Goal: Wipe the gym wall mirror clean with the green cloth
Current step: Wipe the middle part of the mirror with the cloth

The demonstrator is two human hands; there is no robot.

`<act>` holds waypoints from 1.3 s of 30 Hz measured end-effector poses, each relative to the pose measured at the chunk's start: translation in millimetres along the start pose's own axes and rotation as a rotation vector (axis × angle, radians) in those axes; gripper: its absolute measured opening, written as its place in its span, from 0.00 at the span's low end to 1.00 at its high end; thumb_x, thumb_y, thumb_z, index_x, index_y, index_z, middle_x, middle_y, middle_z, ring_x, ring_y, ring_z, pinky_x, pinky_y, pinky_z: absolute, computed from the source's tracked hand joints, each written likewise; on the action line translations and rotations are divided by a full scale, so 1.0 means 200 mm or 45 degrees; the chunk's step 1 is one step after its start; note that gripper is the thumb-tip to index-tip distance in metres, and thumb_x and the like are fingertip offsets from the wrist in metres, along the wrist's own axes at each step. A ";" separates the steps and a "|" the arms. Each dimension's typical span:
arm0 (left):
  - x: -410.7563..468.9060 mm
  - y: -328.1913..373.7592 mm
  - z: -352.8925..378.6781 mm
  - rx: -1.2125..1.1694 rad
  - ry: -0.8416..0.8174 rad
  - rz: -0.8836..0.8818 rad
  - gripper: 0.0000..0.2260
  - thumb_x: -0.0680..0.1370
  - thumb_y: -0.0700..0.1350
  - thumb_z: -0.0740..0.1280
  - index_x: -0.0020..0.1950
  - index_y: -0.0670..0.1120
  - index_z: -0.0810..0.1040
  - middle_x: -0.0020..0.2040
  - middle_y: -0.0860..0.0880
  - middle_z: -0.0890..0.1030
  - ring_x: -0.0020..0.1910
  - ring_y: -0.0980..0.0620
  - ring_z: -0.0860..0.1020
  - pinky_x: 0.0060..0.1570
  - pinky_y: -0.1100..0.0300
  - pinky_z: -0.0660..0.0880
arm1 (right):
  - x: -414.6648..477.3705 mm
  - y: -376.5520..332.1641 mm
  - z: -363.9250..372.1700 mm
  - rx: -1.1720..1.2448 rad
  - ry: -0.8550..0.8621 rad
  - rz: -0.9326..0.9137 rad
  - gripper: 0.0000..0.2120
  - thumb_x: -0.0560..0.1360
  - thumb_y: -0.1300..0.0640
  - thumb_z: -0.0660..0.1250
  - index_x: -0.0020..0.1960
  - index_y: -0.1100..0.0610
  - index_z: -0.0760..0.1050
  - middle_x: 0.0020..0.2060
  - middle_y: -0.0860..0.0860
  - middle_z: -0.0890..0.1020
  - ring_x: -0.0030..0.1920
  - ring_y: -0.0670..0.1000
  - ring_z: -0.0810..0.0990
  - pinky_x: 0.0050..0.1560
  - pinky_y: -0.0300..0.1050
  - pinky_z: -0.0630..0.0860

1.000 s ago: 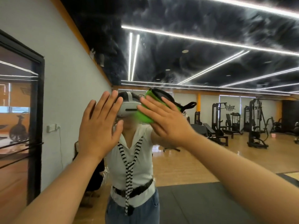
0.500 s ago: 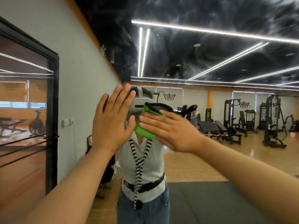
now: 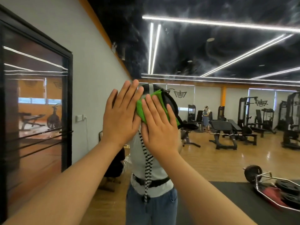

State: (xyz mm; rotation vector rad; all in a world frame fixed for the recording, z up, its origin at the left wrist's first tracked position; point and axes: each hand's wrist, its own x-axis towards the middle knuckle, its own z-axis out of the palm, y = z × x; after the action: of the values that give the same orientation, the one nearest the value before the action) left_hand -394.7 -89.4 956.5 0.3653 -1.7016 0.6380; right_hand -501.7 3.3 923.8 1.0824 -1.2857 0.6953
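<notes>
Right hand point(image 3: 159, 127), fingers straight, presses green cloth point(image 3: 146, 109) flat against gym wall mirror point(image 3: 203, 156); left hand point(image 3: 121, 114), fingers straight, palm flat on glass, just beside right hand.

Black-framed glass panel point(image 3: 32, 111) at left; weight benches point(image 3: 222, 125) on wood floor point(image 3: 211, 159); trap bar point(image 3: 266, 179) on dark mat point(image 3: 227, 202).
</notes>
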 end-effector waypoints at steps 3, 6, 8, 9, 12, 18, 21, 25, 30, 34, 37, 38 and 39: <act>0.00 -0.10 -0.08 0.023 -0.094 0.192 0.26 0.83 0.50 0.53 0.81 0.45 0.60 0.82 0.45 0.57 0.81 0.47 0.54 0.78 0.49 0.48 | 0.00 0.00 0.01 -0.022 -0.018 -0.017 0.28 0.81 0.52 0.57 0.80 0.56 0.59 0.79 0.51 0.60 0.80 0.49 0.54 0.79 0.51 0.46; -0.03 -0.36 -0.19 0.205 -0.138 0.341 0.28 0.82 0.51 0.52 0.82 0.45 0.56 0.82 0.44 0.54 0.81 0.47 0.51 0.79 0.49 0.45 | 0.00 0.00 0.01 -0.034 -0.026 0.000 0.29 0.80 0.52 0.57 0.80 0.56 0.58 0.79 0.51 0.59 0.80 0.49 0.53 0.80 0.51 0.44; -0.09 -0.51 -0.23 0.224 -0.129 0.184 0.29 0.82 0.51 0.53 0.82 0.43 0.53 0.82 0.43 0.54 0.81 0.48 0.49 0.79 0.51 0.42 | 0.00 0.00 0.01 -0.046 -0.039 0.005 0.29 0.80 0.52 0.58 0.80 0.55 0.58 0.79 0.50 0.58 0.80 0.49 0.53 0.79 0.51 0.44; -0.13 -0.56 -0.24 0.217 -0.128 0.090 0.30 0.82 0.52 0.52 0.82 0.42 0.53 0.82 0.43 0.54 0.81 0.49 0.48 0.79 0.52 0.42 | 0.00 0.00 0.01 -0.051 -0.041 0.007 0.29 0.80 0.52 0.58 0.80 0.55 0.58 0.79 0.50 0.59 0.80 0.49 0.53 0.79 0.51 0.44; -0.23 -0.61 -0.19 0.212 -0.148 -0.021 0.29 0.83 0.52 0.49 0.82 0.42 0.51 0.83 0.44 0.52 0.82 0.50 0.46 0.79 0.52 0.43 | 0.01 0.00 0.01 -0.059 -0.023 -0.003 0.29 0.80 0.52 0.57 0.80 0.55 0.60 0.79 0.51 0.60 0.80 0.49 0.54 0.79 0.51 0.45; -0.25 -0.63 -0.13 0.168 -0.110 -0.015 0.30 0.82 0.51 0.50 0.82 0.42 0.49 0.83 0.44 0.51 0.82 0.49 0.47 0.79 0.52 0.43 | 0.04 0.00 -0.01 -0.015 -0.066 -0.024 0.28 0.80 0.52 0.56 0.79 0.54 0.60 0.78 0.51 0.62 0.79 0.49 0.56 0.79 0.51 0.47; -0.25 -0.63 -0.13 0.164 -0.081 0.014 0.31 0.81 0.51 0.51 0.82 0.42 0.50 0.83 0.44 0.51 0.82 0.48 0.48 0.79 0.53 0.42 | 0.25 0.00 -0.01 0.104 -0.052 -0.051 0.26 0.80 0.54 0.56 0.79 0.53 0.62 0.78 0.50 0.63 0.79 0.48 0.56 0.79 0.50 0.47; -0.26 -0.64 -0.11 0.170 -0.060 0.029 0.31 0.81 0.51 0.52 0.82 0.43 0.49 0.83 0.44 0.50 0.82 0.47 0.48 0.80 0.52 0.41 | 0.35 -0.23 0.07 0.207 0.052 0.241 0.27 0.80 0.55 0.55 0.79 0.55 0.62 0.79 0.51 0.62 0.79 0.49 0.55 0.80 0.49 0.43; -0.26 -0.64 -0.12 0.100 -0.070 0.064 0.31 0.80 0.50 0.53 0.82 0.40 0.53 0.82 0.41 0.54 0.81 0.43 0.53 0.79 0.48 0.46 | -0.10 -0.28 0.07 0.058 -0.348 -0.661 0.28 0.79 0.55 0.57 0.79 0.55 0.62 0.78 0.51 0.61 0.79 0.50 0.56 0.80 0.50 0.45; -0.26 -0.64 -0.12 0.126 -0.075 0.055 0.31 0.81 0.51 0.52 0.82 0.41 0.52 0.82 0.42 0.53 0.81 0.44 0.51 0.79 0.48 0.46 | 0.18 0.00 0.00 0.019 -0.388 -0.753 0.26 0.81 0.55 0.59 0.79 0.53 0.62 0.78 0.49 0.63 0.78 0.46 0.56 0.80 0.48 0.44; -0.26 -0.65 -0.11 0.130 -0.071 0.058 0.31 0.81 0.51 0.51 0.82 0.41 0.52 0.82 0.43 0.52 0.81 0.44 0.51 0.80 0.48 0.45 | 0.43 0.02 0.01 0.010 -0.125 -0.305 0.26 0.81 0.57 0.60 0.78 0.55 0.62 0.77 0.51 0.64 0.78 0.49 0.59 0.79 0.49 0.47; -0.25 -0.65 -0.11 0.125 -0.066 0.059 0.31 0.81 0.51 0.51 0.82 0.41 0.52 0.82 0.43 0.53 0.81 0.44 0.51 0.80 0.48 0.45 | 0.45 -0.07 0.05 0.041 -0.050 -0.110 0.26 0.80 0.57 0.59 0.78 0.55 0.62 0.77 0.52 0.64 0.78 0.50 0.59 0.79 0.49 0.46; -0.26 -0.64 -0.11 0.122 -0.065 0.059 0.31 0.81 0.51 0.51 0.82 0.41 0.52 0.82 0.43 0.53 0.81 0.44 0.52 0.80 0.48 0.46 | 0.42 -0.17 0.08 0.072 -0.006 0.030 0.27 0.80 0.57 0.57 0.79 0.55 0.61 0.78 0.52 0.63 0.79 0.50 0.57 0.79 0.48 0.44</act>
State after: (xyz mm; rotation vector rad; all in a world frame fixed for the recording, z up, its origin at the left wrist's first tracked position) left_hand -293.3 -184.5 937.3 0.4134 -1.7361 0.7516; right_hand -460.9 -37.0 997.0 1.1168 -1.2914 0.7507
